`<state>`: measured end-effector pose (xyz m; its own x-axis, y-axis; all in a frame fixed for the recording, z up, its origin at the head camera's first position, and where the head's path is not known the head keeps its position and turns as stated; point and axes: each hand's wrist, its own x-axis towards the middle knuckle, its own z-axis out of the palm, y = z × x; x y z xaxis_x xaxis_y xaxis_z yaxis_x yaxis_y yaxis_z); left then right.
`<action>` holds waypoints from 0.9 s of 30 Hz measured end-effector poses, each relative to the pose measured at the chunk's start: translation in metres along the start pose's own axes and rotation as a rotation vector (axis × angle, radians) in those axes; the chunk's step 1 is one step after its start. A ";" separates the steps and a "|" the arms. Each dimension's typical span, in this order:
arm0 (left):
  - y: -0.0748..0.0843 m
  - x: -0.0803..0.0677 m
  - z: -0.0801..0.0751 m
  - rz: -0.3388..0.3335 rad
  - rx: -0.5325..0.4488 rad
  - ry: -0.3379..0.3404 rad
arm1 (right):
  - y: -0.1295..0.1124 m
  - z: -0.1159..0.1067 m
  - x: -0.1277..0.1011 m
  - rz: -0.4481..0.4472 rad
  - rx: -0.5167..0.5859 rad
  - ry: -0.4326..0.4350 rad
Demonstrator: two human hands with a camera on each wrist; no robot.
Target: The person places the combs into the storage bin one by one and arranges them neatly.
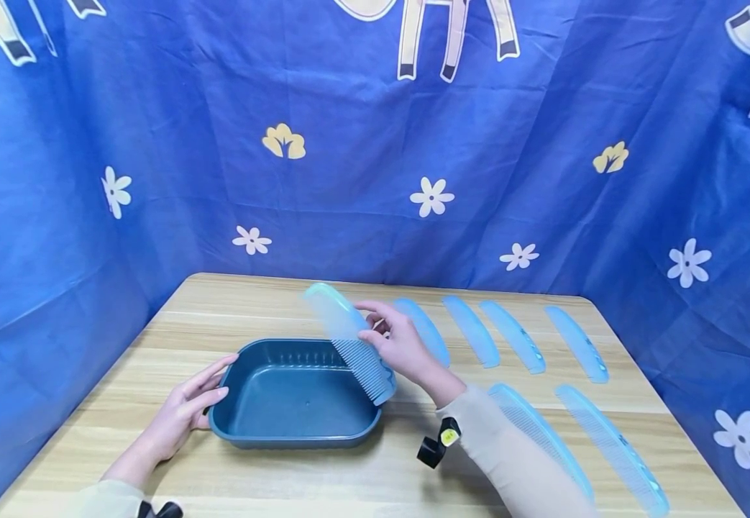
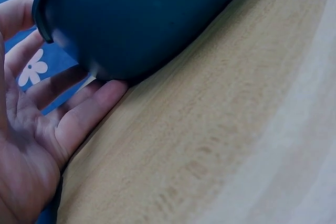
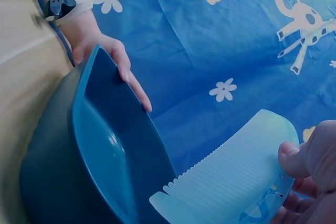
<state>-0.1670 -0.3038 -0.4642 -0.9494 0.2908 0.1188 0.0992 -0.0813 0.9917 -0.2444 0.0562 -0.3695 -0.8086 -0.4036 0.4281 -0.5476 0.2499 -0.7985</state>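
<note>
no readable text, labels or numbers anywhere

Behind the hands and to both sides of them, blue cloth (image 1: 349, 216) hung as a backdrop, creased, printed with white flowers (image 1: 432, 196), yellow leaf shapes (image 1: 283, 141) and cream figures along the top. Under the hands, a light wooden desk (image 1: 232, 309) with a pale grain, its far edge meeting the cloth. Even, soft light, faint shadows only.
</note>
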 end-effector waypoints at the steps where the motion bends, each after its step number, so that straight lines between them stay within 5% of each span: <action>1: 0.000 0.000 0.000 -0.004 0.003 0.009 | -0.001 0.003 0.001 0.007 0.005 -0.006; 8: -0.002 0.000 0.001 -0.016 0.020 0.030 | 0.002 0.024 0.000 0.052 0.043 -0.078; 14: -0.001 -0.001 0.000 0.017 0.011 0.014 | 0.010 0.042 -0.003 -0.001 0.068 -0.158; 27: -0.005 0.000 0.000 -0.004 0.033 0.031 | 0.020 0.065 -0.012 -0.152 -0.119 -0.396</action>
<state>-0.1678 -0.3033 -0.4687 -0.9585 0.2613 0.1137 0.1046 -0.0486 0.9933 -0.2314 0.0088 -0.4187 -0.5848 -0.7442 0.3227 -0.6934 0.2522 -0.6750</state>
